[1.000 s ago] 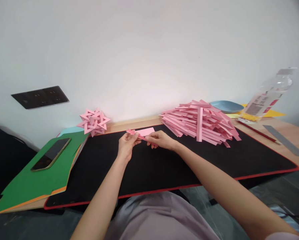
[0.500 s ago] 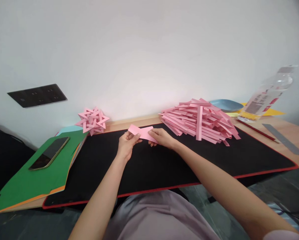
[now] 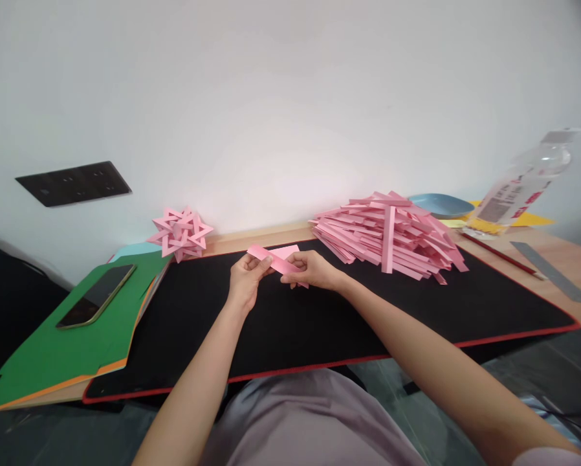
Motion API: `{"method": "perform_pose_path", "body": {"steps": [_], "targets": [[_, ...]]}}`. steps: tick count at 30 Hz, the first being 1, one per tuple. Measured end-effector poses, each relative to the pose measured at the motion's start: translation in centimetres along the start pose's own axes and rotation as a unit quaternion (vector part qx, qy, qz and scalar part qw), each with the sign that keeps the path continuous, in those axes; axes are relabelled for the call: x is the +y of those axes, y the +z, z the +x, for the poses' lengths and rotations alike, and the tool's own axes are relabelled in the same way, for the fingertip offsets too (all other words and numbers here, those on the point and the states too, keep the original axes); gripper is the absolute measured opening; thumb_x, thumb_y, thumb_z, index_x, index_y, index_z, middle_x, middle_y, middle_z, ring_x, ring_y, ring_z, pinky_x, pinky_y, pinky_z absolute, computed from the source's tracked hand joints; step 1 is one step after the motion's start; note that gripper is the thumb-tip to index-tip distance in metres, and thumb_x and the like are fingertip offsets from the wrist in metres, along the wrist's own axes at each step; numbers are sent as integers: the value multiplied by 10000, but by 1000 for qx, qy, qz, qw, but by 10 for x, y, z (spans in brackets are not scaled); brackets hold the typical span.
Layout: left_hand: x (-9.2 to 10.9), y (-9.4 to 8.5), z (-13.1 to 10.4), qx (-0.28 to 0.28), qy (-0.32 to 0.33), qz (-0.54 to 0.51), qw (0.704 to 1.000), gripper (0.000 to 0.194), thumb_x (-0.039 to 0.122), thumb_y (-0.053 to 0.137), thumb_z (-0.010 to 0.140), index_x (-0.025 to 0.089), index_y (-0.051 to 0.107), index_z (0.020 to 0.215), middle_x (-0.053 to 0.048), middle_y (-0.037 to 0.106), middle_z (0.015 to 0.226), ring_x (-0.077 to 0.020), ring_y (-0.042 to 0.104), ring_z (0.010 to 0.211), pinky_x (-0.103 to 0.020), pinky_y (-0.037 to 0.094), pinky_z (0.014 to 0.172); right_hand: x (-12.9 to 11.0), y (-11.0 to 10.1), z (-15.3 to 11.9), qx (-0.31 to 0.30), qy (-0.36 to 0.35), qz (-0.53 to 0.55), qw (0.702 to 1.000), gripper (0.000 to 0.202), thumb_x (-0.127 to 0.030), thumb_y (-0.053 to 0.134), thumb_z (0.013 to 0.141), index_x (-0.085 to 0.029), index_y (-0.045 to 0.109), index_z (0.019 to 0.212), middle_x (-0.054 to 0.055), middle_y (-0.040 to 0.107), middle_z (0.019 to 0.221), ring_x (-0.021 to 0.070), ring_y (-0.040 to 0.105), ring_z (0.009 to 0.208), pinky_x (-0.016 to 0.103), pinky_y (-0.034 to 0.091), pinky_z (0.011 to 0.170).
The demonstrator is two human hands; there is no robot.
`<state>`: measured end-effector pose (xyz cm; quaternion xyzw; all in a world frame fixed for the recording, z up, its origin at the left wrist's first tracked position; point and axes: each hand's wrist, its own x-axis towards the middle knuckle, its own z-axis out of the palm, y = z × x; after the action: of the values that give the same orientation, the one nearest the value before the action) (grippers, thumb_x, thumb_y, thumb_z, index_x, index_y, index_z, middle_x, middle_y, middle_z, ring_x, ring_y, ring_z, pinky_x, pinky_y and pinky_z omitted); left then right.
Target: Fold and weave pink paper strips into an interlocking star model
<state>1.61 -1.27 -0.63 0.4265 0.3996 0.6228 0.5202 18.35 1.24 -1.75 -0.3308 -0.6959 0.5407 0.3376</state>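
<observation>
A folded pink paper strip [image 3: 277, 260] is held in the air above the black mat [image 3: 310, 330]. My left hand [image 3: 246, 278] pinches its left part between thumb and fingers. On the right part, my right hand [image 3: 312, 270] has its thumb and fingers closed, and one end of the paper points down below them. Another part of the paper slants up behind the right fingers. To the right lies a big pile of folded pink strips [image 3: 387, 236]. A pink paper star [image 3: 181, 233] stands at the mat's back left.
Green paper sheets [image 3: 89, 336] with a phone [image 3: 96, 296] on top lie at the left. Behind the pile at the right are a blue dish [image 3: 443, 205], a tilted bottle [image 3: 518, 188], a red pencil [image 3: 501, 255] and a ruler [image 3: 552, 272].
The right fingers have shifted on the paper, with the thumb now lower. The paper's right end has turned downward and its shape looks narrower. The left hand has barely moved.
</observation>
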Motion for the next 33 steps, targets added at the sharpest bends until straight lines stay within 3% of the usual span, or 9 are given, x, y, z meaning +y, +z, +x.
{"method": "perform_pose_path", "body": {"steps": [12,18,33], "targets": [[-1,-1,0,0,-1,8,1000,307,241,769,564,102,620,794,-57,657,789,-147,615,734,-273,498,683,2,1,1,9,6,10,1000,385,-377,745,585,-106,565,791,22,628,580,100,569,476,176,379,397],[0,2,-1,16,0,-1,1000,340,224,786,533,102,617,802,-57,662,761,-153,624,727,-285,497,689,3,1,1,8,-4,27,1000,371,-365,749,586,-111,567,785,38,640,639,127,617,547,194,439,448],[-3,-1,1,25,17,25,999,294,241,787,522,103,623,723,-45,658,693,-133,608,644,-249,475,619,-2,4,-2,-3,6,17,1000,397,-467,670,659,-107,545,770,89,681,742,117,628,546,196,451,463]]}}
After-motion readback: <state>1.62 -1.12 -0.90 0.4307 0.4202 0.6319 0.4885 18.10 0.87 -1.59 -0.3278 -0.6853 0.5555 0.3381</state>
